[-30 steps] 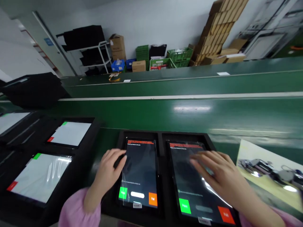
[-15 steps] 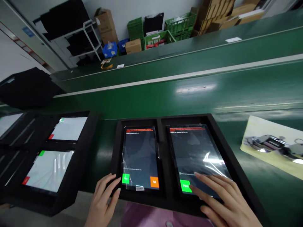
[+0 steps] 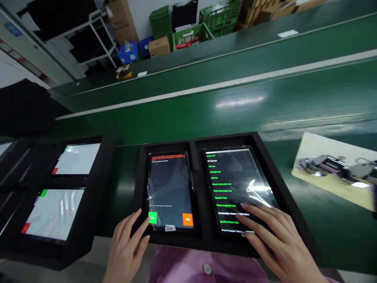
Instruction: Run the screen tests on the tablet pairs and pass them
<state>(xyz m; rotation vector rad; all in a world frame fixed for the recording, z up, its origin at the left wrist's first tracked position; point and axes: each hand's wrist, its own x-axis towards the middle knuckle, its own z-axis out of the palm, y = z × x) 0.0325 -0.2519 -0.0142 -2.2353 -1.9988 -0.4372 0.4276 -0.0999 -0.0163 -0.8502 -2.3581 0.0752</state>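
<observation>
Two tablets lie face up in a black foam tray (image 3: 203, 220) in front of me. On the left tablet (image 3: 170, 184) a dark screen carries red text, a green button at lower left and an orange "Fail" button. My left hand (image 3: 126, 239) is open, its index fingertip at the green button. The right tablet (image 3: 235, 173) lists test names, mostly in green letters. My right hand (image 3: 273, 236) lies open over its lower right part, fingers spread and partly covering the list. Neither hand grips anything.
At left, another black foam tray (image 3: 98, 177) holds tablets with white screens (image 3: 54, 214). To the right, metal-and-black devices (image 3: 332, 165) rest on a yellowish sheet (image 3: 306, 151). Behind run the green bench (image 3: 165, 122), green crates (image 3: 193, 33) and cardboard boxes (image 3: 159, 46).
The right tablet's screen switched from the dark page with a green button to a test list. My left index fingertip moved onto the left tablet's green button. The whole view shifted slightly.
</observation>
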